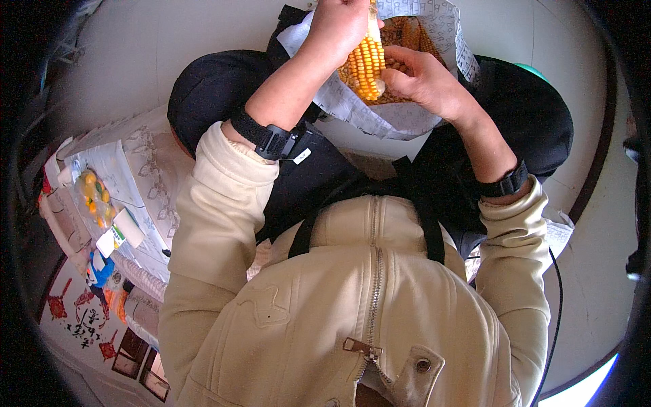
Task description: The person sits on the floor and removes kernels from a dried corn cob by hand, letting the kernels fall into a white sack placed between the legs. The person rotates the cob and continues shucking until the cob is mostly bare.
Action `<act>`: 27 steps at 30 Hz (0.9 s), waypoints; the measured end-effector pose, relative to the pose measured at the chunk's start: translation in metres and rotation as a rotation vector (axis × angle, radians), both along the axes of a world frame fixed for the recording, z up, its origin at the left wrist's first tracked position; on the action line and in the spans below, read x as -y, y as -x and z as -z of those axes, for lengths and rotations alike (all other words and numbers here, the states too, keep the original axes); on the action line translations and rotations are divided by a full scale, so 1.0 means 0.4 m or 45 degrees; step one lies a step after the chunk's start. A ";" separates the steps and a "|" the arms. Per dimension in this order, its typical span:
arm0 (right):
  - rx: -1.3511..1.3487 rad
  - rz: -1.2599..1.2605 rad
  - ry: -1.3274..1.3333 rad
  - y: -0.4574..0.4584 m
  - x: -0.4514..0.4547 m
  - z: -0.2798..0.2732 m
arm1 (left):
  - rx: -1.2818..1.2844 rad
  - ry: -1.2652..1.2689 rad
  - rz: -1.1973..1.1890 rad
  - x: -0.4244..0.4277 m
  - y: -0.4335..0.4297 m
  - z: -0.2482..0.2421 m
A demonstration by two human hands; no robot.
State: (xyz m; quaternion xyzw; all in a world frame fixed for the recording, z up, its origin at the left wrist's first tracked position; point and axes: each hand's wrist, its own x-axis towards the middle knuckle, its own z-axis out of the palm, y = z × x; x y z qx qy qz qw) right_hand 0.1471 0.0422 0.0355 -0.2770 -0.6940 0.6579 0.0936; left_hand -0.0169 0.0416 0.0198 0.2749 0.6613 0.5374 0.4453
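Observation:
An ear of corn (367, 68) with yellow kernels slants over an open bag (351, 109) of white printed sheet material. My left hand (351, 25) grips the ear's upper part, where a paler patch shows. The top of that hand is cut off by the picture's edge. My right hand (419, 79) is at the ear's lower right side, thumb and forefinger against its edge. Whether those fingers grip it is hidden. Loose kernels (399, 96) lie inside the bag, and more ears (419, 38) show at its far side.
The bag stands between my knees in black trousers (218, 96). At left, a covered surface (152, 178) holds a clear bag of orange fruit (94, 196) and a white roll (128, 227). A black cable (558, 285) runs down at right. Something green (531, 70) shows behind my right knee.

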 end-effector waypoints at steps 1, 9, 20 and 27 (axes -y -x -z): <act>-0.015 -0.002 -0.002 0.002 0.002 0.003 | -0.011 -0.015 0.005 0.001 -0.001 0.000; 0.088 -0.043 -0.088 -0.001 -0.002 0.013 | -0.012 -0.023 0.016 0.001 0.001 0.005; -0.011 0.103 -0.051 0.005 0.007 0.000 | 0.048 -0.029 0.003 0.002 -0.006 0.001; 0.070 0.033 -0.084 0.004 0.004 0.011 | 0.019 0.031 0.005 0.003 -0.005 -0.004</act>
